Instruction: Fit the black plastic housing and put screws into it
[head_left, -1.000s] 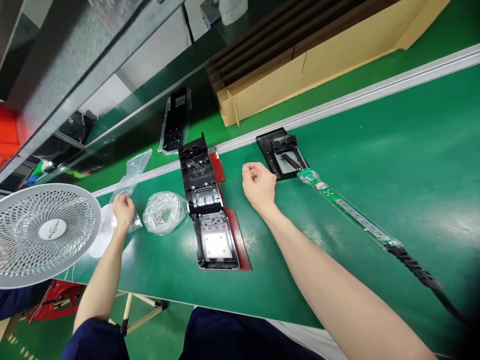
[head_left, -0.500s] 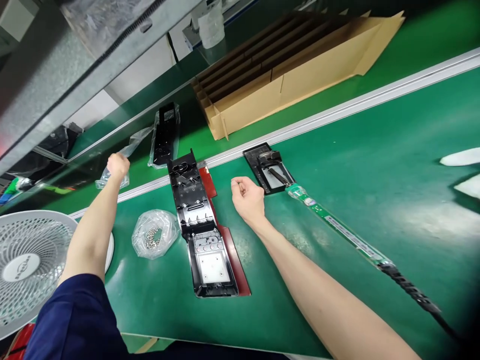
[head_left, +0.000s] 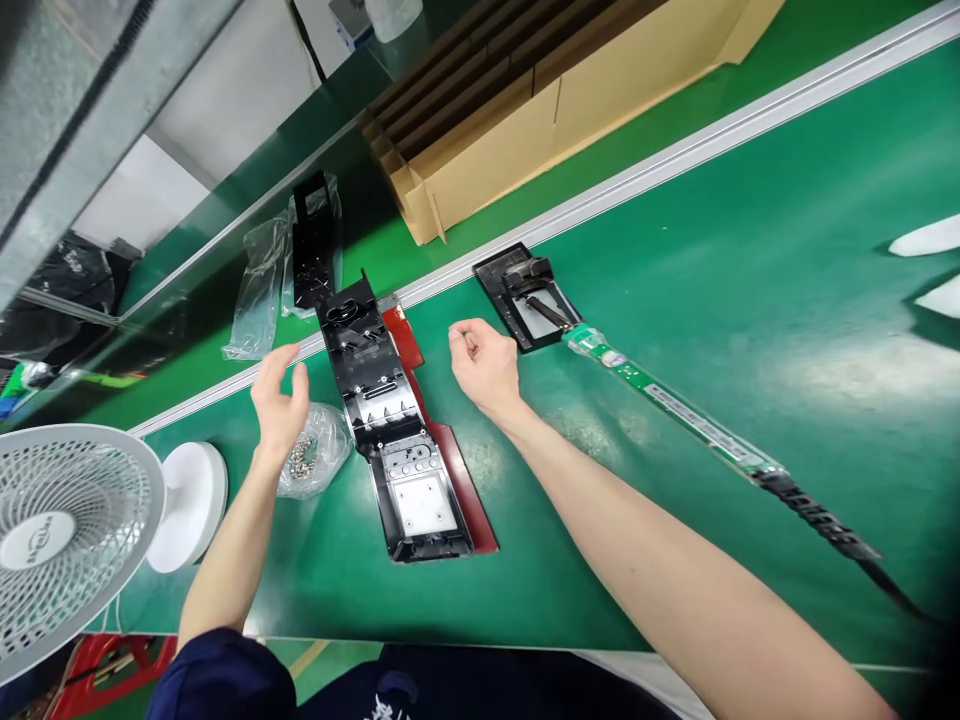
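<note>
The left hand is empty now, fingers spread and curled loosely in the air at centre left of the frame; half a second ago it was stretched toward the upper left, gripping a clear plastic bag, and that empty bag now lies flat beyond the metal rail, just beside a bagged black part. So the wrapper looks set aside, and the hand has come back toward the work. It hovers just above a small bag of screws and just left of the long black plastic housing, touching neither. That housing lies open side up at the centre of the frame on a red sheet, which rests on the green counter, and it has not shifted. The right hand stays as it was, a loose fist resting on the counter just right of the housing, fingers curled in; I cannot tell whether it pinches anything small. Just beyond it sits a small black tray with the tip of an electric screwdriver resting in it. A white desk fan stands at the lower left, and a cardboard box with dividers lies across the top.
</note>
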